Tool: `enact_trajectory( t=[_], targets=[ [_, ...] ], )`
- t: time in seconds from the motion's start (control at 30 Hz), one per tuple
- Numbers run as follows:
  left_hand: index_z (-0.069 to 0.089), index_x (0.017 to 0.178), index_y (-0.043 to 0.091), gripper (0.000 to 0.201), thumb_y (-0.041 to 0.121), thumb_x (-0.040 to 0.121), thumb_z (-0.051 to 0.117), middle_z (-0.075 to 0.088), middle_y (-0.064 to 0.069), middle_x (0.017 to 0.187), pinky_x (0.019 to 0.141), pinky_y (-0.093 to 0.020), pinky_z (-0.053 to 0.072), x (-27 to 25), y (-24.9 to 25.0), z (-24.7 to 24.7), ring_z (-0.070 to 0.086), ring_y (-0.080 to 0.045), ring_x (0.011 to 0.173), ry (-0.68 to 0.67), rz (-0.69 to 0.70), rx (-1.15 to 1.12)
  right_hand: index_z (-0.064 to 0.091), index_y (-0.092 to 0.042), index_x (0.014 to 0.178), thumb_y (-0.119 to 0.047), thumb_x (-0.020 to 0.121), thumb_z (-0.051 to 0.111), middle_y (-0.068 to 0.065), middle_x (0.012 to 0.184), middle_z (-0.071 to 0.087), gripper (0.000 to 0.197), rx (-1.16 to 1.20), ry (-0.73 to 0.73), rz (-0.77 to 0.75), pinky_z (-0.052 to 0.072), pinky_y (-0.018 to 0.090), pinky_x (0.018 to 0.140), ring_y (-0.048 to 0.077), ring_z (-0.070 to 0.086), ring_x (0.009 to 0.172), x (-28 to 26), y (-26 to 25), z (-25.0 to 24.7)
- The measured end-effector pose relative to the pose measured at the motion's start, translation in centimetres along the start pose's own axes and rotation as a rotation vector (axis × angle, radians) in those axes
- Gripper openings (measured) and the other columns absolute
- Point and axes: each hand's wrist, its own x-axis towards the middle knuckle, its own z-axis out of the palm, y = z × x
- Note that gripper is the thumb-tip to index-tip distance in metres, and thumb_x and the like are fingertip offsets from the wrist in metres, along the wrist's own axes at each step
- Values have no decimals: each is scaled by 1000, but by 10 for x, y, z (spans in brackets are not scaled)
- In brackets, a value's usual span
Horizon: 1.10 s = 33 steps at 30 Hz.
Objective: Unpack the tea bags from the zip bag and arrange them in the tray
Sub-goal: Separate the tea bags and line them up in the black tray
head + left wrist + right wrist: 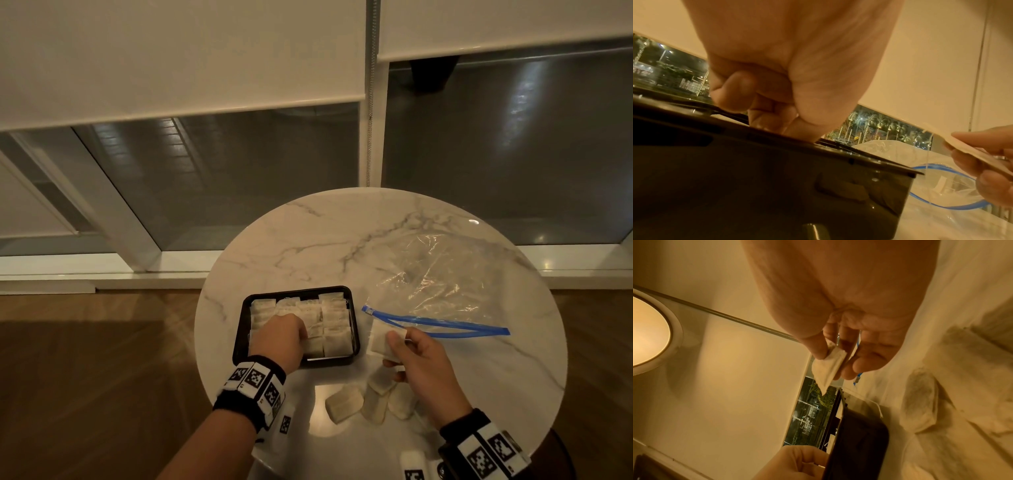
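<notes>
The right hand (423,365) pinches a tea bag (380,341) beside the tray (354,320), the left hand (279,337) curls fingers among packed bags; light, soft paper likely tears, so pinch its edge gently.

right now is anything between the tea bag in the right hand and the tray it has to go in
Yes. The left hand reaches down into the black tray, fingers among the packed tea bags. The right hand pinches its tea bag just right of the tray, with only table between them.
</notes>
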Motion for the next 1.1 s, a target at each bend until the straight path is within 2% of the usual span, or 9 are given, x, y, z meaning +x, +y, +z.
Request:
enact_trajectory(
  t=[0.17,0.27,0.4,0.5,0.6,0.7,0.87,1.03,1.1],
  targets=[
    [69,111,29,26,14,91,64,67,3,116,89,-32,55,-2,1,0,64,-18,104,-44,3,-18,71,-19,99,-32,98,59,-1,92,76,18,2,-11,-9,57,30,71,16,73,84,-1,-1,0],
    [67,114,27,27,16,89,65,65,3,117,91,-32,56,-2,2,1,63,-16,104,9,0,-104,71,-16,98,-31,98,59,3,93,74,19,-11,-6,-14,57,30,70,19,72,86,0,-1,-1],
    [70,104,25,18,32,98,56,68,4,99,86,-35,58,-10,13,2,64,-14,90,51,79,-99,71,-15,92,-33,96,62,11,94,70,20,-67,6,-45,59,44,77,25,68,89,0,1,-2],
    [69,91,25,35,47,101,43,67,4,83,85,-40,56,-19,17,9,64,-16,80,-27,112,-1,74,-18,90,-29,95,63,3,88,71,16,-77,10,-62,60,38,75,22,67,88,-2,-2,-1],
    [67,88,26,39,47,103,38,66,5,81,89,-42,53,-23,17,11,63,-15,80,-21,123,-13,75,-17,91,-28,94,66,5,87,72,14,-86,4,-76,58,33,70,21,67,85,-3,-3,0],
    [69,91,25,33,44,103,45,67,6,79,80,-37,56,-30,22,2,63,-11,75,40,172,-229,76,-20,91,-23,90,72,1,82,74,5,-50,-3,-63,54,27,64,17,68,80,-4,-4,2],
    [71,113,26,21,38,97,64,74,6,94,83,-30,59,-40,37,-11,69,-9,89,-104,207,-858,75,-18,93,-17,83,78,0,82,77,10,-37,-43,-114,54,24,61,15,72,74,-8,-12,13],
    [73,97,25,11,15,92,72,75,-1,89,80,-35,61,-36,31,-13,72,-17,85,-31,205,-922,74,-21,95,-18,90,71,-3,84,76,7,-25,-84,-121,56,24,63,12,71,75,-9,-23,25],
    [73,93,28,11,16,91,73,74,2,87,80,-27,59,-33,20,-16,70,-12,85,30,169,-853,74,-23,93,-18,93,67,-5,84,75,9,-54,-69,-137,56,23,63,9,69,76,-6,-23,26]
  ],
)
